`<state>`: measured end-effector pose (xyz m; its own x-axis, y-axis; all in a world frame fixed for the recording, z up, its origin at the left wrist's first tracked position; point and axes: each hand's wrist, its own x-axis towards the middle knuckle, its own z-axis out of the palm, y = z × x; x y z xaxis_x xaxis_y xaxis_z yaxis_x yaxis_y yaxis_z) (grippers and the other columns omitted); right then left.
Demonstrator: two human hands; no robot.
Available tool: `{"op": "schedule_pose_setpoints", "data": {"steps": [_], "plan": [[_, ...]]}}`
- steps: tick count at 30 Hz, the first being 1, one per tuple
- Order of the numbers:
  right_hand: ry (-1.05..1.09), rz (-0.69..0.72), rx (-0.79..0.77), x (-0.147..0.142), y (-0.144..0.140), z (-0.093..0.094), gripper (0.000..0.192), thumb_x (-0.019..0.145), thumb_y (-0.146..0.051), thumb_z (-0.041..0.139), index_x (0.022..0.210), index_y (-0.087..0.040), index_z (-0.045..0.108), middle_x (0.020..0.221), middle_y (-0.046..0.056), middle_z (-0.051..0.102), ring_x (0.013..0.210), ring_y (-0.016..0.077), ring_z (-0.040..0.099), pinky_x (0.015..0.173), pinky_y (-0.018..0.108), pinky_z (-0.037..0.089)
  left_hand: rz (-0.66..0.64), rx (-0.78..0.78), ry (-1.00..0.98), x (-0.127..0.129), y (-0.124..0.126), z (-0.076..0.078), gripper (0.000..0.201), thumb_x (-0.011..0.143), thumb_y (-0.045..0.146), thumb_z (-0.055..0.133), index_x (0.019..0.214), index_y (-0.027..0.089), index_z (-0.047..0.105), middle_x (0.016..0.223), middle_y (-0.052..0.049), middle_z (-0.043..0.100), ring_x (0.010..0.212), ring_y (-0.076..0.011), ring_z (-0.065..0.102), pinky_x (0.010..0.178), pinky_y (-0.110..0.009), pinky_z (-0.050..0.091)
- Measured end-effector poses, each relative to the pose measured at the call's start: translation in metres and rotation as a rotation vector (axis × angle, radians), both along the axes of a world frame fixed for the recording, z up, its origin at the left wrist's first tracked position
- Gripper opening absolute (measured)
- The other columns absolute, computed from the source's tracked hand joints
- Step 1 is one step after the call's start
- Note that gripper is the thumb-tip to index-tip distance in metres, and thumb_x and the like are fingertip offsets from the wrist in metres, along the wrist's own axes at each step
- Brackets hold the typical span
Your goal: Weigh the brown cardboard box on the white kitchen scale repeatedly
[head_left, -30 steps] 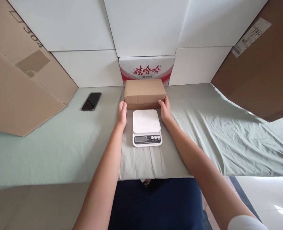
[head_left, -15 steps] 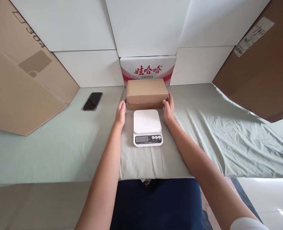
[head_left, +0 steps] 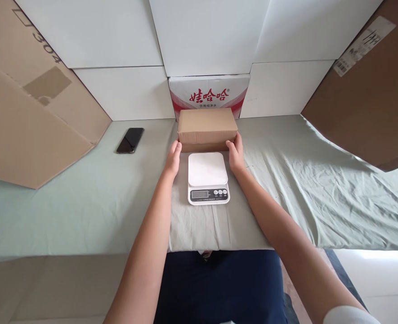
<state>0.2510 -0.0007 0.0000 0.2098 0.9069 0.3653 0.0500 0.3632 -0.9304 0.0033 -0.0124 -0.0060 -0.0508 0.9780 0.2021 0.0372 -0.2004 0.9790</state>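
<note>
Taking the white kitchen scale (head_left: 208, 170) as landmark: the brown box (head_left: 207, 123) sits just beyond its far edge, on the side away from the person, lid side up. Its long axis runs left to right, crosswise to the scale's own length, and both ends reach past the scale's sides. Left hand (head_left: 174, 155) is beyond the scale's far left corner, at the box's left end; right hand (head_left: 235, 150) is beyond the far right corner, at the other end. From where I stand, the box lies directly between the hands, neither clearly nearer. Both hands are partly curled, spread no wider than the box's edge, gripping it between them: the right thumb lies on the near face, the left thumb by the near corner. Left fingertips are hidden; grip force, cannot tell. Phone (head_left: 130, 140): well left of the scale and farther back, on the green cloth (head_left: 145, 211).
</note>
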Motion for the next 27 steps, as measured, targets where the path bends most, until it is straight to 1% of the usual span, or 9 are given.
{"op": "schedule_pose_setpoints", "data": {"steps": [3,6,10,13,18,21,24,27], "plan": [[0.039,-0.004,-0.005,0.0,0.001,-0.001,0.056,0.086,-0.04,0.054,0.14,-0.027,0.046,0.152,0.008,0.053,0.143,0.0271,0.047,0.127,0.053,0.033,-0.007,0.02,0.01,-0.002,0.0,0.0,0.075,0.093,0.075,0.045,0.149,0.026,0.052,0.165,-0.008,0.046,0.157,-0.0295,0.036,0.129,-0.045,0.026],[0.054,-0.008,-0.022,0.0,0.0,0.001,0.055,0.085,-0.038,0.053,0.139,-0.025,0.048,0.15,0.01,0.055,0.142,0.0277,0.049,0.127,0.054,0.034,-0.016,0.029,0.022,-0.003,0.001,-0.001,0.074,0.093,0.075,0.045,0.15,0.028,0.051,0.165,-0.007,0.046,0.157,-0.0287,0.035,0.13,-0.045,0.026],[0.018,-0.023,-0.042,0.0,-0.002,0.003,0.052,0.085,-0.039,0.054,0.135,-0.024,0.052,0.145,0.01,0.059,0.14,0.0286,0.05,0.128,0.055,0.033,-0.032,0.013,0.044,-0.003,0.002,-0.002,0.073,0.094,0.074,0.044,0.15,0.029,0.051,0.164,-0.005,0.047,0.159,-0.0273,0.03,0.131,-0.046,0.023],[-0.034,0.0,-0.046,-0.001,-0.003,0.003,0.05,0.088,-0.041,0.053,0.136,-0.026,0.051,0.147,0.008,0.058,0.141,0.0282,0.048,0.128,0.055,0.032,-0.035,0.005,0.046,-0.001,0.001,-0.002,0.07,0.094,0.074,0.044,0.148,0.03,0.053,0.162,-0.005,0.05,0.16,-0.0264,0.029,0.131,-0.047,0.022],[-0.07,0.019,-0.026,-0.002,-0.003,0.002,0.054,0.088,-0.042,0.055,0.14,-0.027,0.047,0.153,0.007,0.052,0.144,0.0273,0.045,0.129,0.053,0.029,-0.032,0.016,0.003,0.003,-0.002,0.002,0.07,0.093,0.073,0.049,0.145,0.026,0.056,0.159,-0.009,0.053,0.159,-0.0269,0.032,0.13,-0.049,0.023],[-0.067,0.023,-0.002,-0.003,-0.002,0.0,0.06,0.088,-0.049,0.057,0.142,-0.027,0.042,0.153,0.008,0.051,0.143,0.0271,0.046,0.128,0.052,0.032,-0.035,0.032,-0.017,0.004,-0.004,0.004,0.068,0.093,0.072,0.051,0.144,0.027,0.057,0.159,-0.008,0.053,0.158,-0.027,0.034,0.13,-0.048,0.025],[-0.062,0.044,0.06,-0.003,-0.003,0.001,0.066,0.088,-0.055,0.059,0.143,-0.027,0.036,0.153,0.01,0.048,0.143,0.0264,0.047,0.125,0.049,0.036,-0.02,0.068,-0.036,0.003,-0.007,0.007,0.068,0.092,0.071,0.052,0.144,0.027,0.057,0.158,-0.008,0.054,0.156,-0.0276,0.038,0.129,-0.046,0.027],[-0.05,0.076,0.11,-0.005,-0.009,0.009,0.069,0.089,-0.058,0.058,0.144,-0.027,0.03,0.149,0.012,0.05,0.141,0.0267,0.049,0.123,0.05,0.039,-0.012,0.11,-0.027,0.002,-0.015,0.015,0.07,0.092,0.071,0.051,0.147,0.027,0.055,0.159,-0.009,0.054,0.155,-0.0295,0.039,0.128,-0.046,0.028]]}}
